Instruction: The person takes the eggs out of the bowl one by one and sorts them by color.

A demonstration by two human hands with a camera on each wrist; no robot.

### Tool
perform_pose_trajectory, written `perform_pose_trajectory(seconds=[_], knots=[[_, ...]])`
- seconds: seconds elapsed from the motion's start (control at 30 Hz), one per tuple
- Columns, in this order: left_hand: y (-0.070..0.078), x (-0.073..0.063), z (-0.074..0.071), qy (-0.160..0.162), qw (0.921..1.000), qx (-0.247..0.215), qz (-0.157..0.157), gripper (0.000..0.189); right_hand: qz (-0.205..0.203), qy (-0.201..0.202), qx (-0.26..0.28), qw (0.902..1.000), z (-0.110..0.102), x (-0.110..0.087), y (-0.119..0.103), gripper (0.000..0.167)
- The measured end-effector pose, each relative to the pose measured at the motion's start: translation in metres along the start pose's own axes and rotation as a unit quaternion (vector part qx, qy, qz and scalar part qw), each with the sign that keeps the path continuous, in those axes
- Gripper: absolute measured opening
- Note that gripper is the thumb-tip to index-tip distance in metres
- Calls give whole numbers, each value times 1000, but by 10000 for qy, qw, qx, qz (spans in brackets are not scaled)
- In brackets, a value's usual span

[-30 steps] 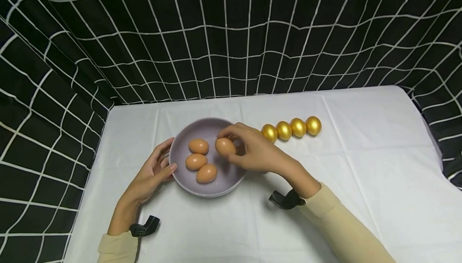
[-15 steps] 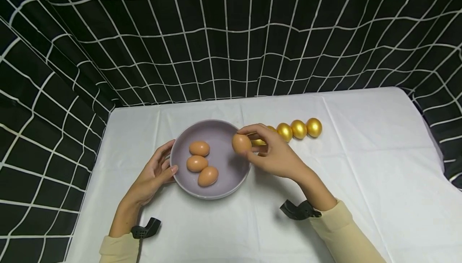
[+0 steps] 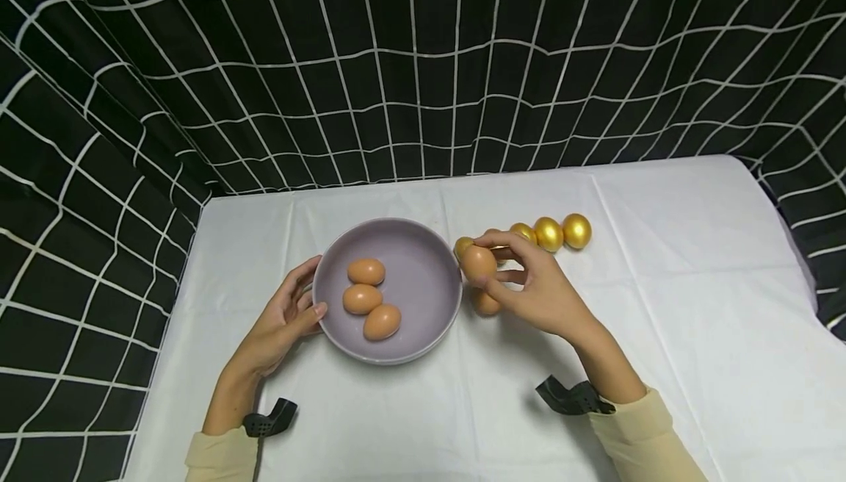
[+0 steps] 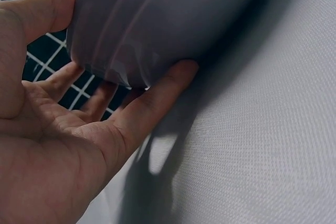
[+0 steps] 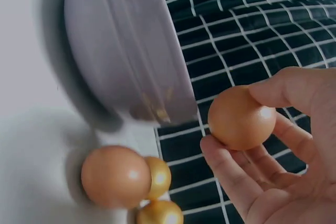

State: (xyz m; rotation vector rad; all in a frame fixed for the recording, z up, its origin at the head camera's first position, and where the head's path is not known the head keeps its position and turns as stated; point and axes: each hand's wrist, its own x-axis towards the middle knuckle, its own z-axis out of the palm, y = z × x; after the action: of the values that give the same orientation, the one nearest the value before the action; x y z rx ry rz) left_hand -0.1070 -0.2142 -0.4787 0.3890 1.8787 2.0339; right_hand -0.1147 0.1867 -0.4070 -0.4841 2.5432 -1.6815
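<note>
In the head view a mauve bowl (image 3: 423, 261) stands on the table with three brown eggs (image 3: 382, 322) in its left half. My left hand (image 3: 280, 328) grips the bowl's left side, thumb at the rim and fingers along the outer wall. Just right of the bowl, my right hand (image 3: 538, 287) pinches another brown egg (image 3: 479, 264) between thumb and fingers. The right wrist view shows this held egg (image 5: 241, 118) beside the rim, above the table. A further brown egg (image 3: 487, 303) lies on the cloth, partly under the right hand.
Several gold eggs (image 3: 548, 234) form a row behind the right hand, some partly hidden by it. White cloth (image 3: 694, 306) covers the table. Black curtains with a white grid (image 3: 423, 63) hang behind and at both sides.
The right hand has carried the brown egg rightward, from inside the bowl to beyond its right rim. The left hand stays at the bowl. Another brown egg on the cloth has come into sight.
</note>
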Motion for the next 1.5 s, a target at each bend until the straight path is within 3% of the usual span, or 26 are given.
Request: perform_pose_trajectory(seconds=[0.2, 0.4, 0.6, 0.8, 1.5], knots=[[-3, 2, 1, -3, 10000, -15, -12, 74, 286, 157, -233, 9992, -10, -10, 11, 44], [-5, 1, 0, 22, 10000, -39, -28, 73, 277, 318, -673, 9968, -14, -13, 21, 45], [-4, 1, 0, -10, 10000, -2, 61, 73, 323, 413, -1451, 9880, -17, -11, 27, 47], [-2, 1, 0, 26, 10000, -25, 29, 74, 453, 338, -1858, 9810, -18, -13, 35, 46], [-1, 2, 0, 38, 10000, -2, -20, 74, 801, -54, -2192, 9724, -18, -17, 42, 42]])
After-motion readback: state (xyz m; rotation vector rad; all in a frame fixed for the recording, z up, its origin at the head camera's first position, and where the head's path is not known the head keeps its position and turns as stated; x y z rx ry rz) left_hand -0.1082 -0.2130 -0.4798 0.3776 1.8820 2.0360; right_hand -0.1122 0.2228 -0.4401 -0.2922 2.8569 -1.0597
